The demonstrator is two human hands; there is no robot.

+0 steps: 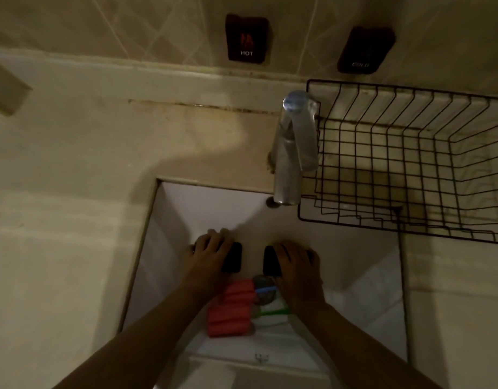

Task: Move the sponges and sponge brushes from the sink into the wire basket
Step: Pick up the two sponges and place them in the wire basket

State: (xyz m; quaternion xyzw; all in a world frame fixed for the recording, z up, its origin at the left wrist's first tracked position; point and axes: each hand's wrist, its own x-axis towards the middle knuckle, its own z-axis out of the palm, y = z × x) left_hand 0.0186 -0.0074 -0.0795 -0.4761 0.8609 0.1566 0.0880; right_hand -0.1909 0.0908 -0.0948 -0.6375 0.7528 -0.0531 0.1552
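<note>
Both of my hands are down in the white sink. My left hand is closed over a black sponge. My right hand grips a second black sponge. Just below them lies a ribbed pink sponge. Beside it are a blue brush handle and a green brush handle, with a grey round thing between them that I cannot identify. The black wire basket stands on the counter at the right, and I see nothing in it.
A chrome tap rises between the sink and the basket, close to the basket's left wall. Two dark plates marked HOT and COLD are on the tiled wall. Beige counter spreads to the left.
</note>
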